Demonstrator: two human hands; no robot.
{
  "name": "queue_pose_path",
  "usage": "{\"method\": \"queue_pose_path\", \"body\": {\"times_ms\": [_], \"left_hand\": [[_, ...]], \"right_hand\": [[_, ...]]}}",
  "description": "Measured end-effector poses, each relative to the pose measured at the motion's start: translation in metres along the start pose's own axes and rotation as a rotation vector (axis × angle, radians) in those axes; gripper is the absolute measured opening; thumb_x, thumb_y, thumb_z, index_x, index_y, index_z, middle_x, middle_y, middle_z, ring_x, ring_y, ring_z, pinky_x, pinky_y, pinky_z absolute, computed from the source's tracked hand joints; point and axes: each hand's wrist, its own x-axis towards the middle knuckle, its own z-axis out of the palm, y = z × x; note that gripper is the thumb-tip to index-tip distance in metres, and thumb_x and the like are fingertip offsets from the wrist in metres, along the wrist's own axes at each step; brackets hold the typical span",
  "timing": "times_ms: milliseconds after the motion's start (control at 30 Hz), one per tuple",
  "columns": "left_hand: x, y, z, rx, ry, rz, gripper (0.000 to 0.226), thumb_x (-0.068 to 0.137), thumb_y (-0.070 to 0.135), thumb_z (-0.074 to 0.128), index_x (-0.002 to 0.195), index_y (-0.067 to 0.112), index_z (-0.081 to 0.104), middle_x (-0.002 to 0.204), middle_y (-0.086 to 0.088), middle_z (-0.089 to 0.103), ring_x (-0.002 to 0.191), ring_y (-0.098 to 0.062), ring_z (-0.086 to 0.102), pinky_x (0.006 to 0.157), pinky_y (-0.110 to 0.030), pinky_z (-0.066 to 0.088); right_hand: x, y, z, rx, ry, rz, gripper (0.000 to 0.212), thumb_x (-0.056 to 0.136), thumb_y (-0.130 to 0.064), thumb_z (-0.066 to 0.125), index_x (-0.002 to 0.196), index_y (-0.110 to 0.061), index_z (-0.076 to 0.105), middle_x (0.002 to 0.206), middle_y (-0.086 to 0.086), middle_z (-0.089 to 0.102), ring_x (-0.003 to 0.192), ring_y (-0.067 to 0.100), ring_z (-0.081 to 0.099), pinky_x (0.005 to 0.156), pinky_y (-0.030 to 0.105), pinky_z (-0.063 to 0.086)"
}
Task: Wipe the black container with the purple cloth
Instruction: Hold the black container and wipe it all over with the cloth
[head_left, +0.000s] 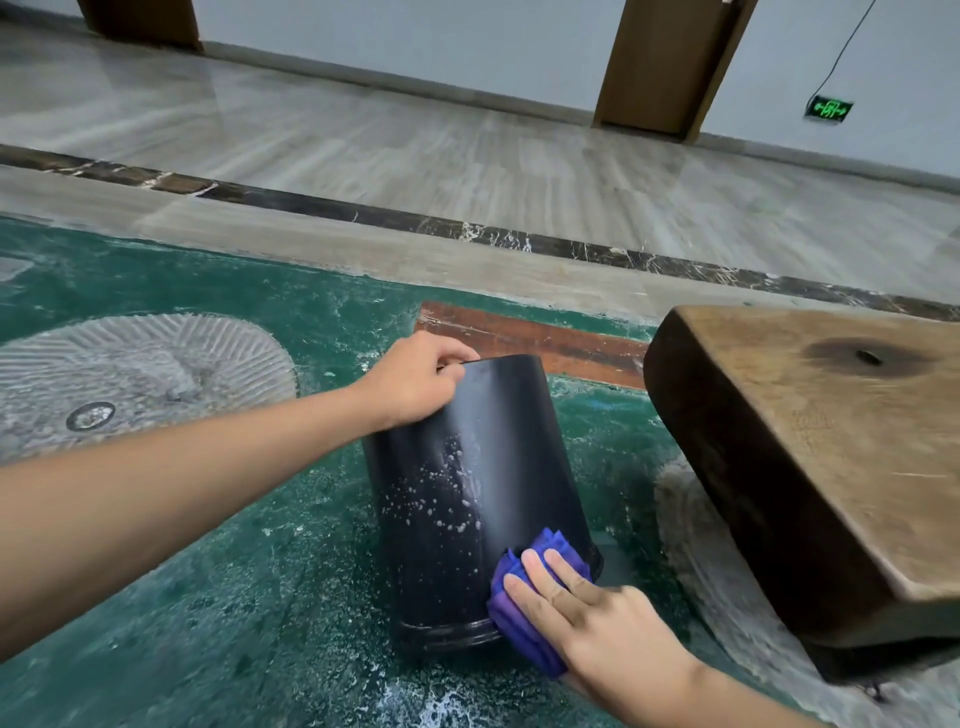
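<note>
A black container (498, 467) stands upside down and tilted on the wet green floor, with white foam specks on its near side. My left hand (415, 384) grips its upper edge at the far left. My right hand (597, 618) presses a folded purple cloth (524, 603) flat against the container's lower right side, near the ridged rim. The fingers lie spread over the cloth. Part of the cloth is hidden under my palm.
A heavy wooden slab (810, 447) juts in at the right, close to the container. A round grooved stone (135, 374) with a metal drain lies at the left. A reddish strip (535, 338) sits behind the container. Beyond, grey tiled floor (467, 156) reaches the wall.
</note>
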Motion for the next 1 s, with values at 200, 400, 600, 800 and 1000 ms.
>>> {"method": "queue_pose_path", "body": {"times_ms": [200,400,600,800,1000], "left_hand": [[-0.024,-0.046,-0.031,-0.118,-0.093,0.0,0.021,0.101,0.012,0.051,0.105,0.014,0.072,0.11,0.0,0.074,0.11,-0.018,0.067,0.088,-0.022,0.045],[-0.026,-0.05,-0.028,-0.215,-0.074,-0.032,0.026,0.102,0.009,0.049,0.112,0.014,0.073,0.113,0.005,0.074,0.097,0.006,0.066,0.079,-0.004,0.045],[-0.013,-0.031,-0.011,-0.201,-0.069,0.004,0.025,0.102,0.011,0.049,0.111,0.009,0.072,0.113,-0.002,0.074,0.107,-0.015,0.065,0.097,-0.03,0.046],[0.0,-0.012,0.003,-0.133,-0.07,0.062,0.027,0.102,0.015,0.05,0.115,0.013,0.073,0.116,0.003,0.073,0.105,-0.006,0.064,0.096,-0.023,0.046],[0.004,-0.009,0.015,-0.199,0.012,0.116,0.028,0.098,0.004,0.051,0.111,0.01,0.076,0.105,0.011,0.071,0.081,0.029,0.057,0.077,0.004,0.04]], "right_hand": [[-0.003,0.009,-0.003,0.192,-0.018,0.146,0.048,0.062,-0.041,0.084,0.106,-0.023,0.079,0.109,-0.002,0.078,0.092,0.009,0.075,0.041,0.017,0.052],[0.02,0.046,-0.028,0.743,0.213,0.597,0.033,0.077,-0.014,0.061,0.095,-0.038,0.073,0.096,-0.016,0.076,0.082,0.002,0.072,0.078,0.031,0.058],[0.083,0.114,-0.036,0.707,0.413,1.085,0.022,0.084,-0.022,0.058,0.098,-0.029,0.074,0.086,-0.006,0.076,0.09,0.02,0.069,0.074,0.025,0.043],[0.11,0.106,-0.035,0.581,0.356,0.954,0.037,0.088,-0.033,0.057,0.122,-0.043,0.066,0.127,-0.02,0.068,0.111,0.027,0.066,0.087,0.032,0.049],[0.103,0.071,-0.032,0.289,0.3,0.71,0.051,0.079,-0.034,0.062,0.13,-0.033,0.062,0.12,0.006,0.074,0.084,0.041,0.071,0.063,0.042,0.055]]}}
